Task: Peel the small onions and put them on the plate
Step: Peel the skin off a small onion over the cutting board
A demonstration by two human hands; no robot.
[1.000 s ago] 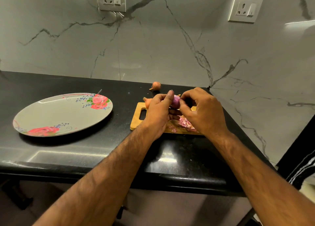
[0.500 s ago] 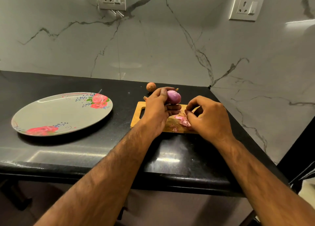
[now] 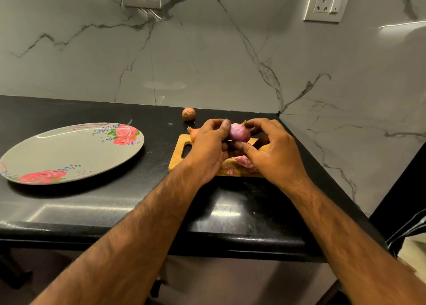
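Above the cutting board (image 3: 176, 164), the right hand (image 3: 274, 152) has rejoined the left hand (image 3: 207, 150), both pinching the purple onion (image 3: 238, 133).

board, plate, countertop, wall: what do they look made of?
The cutting board looks like wood or bamboo: tan, matte. The plate is glossy grey with printed roses, melamine or glazed ceramic, cannot tell which. The countertop is polished black stone, likely granite, with sharp reflections. The wall is glossy white veined marble or marble-look tile.
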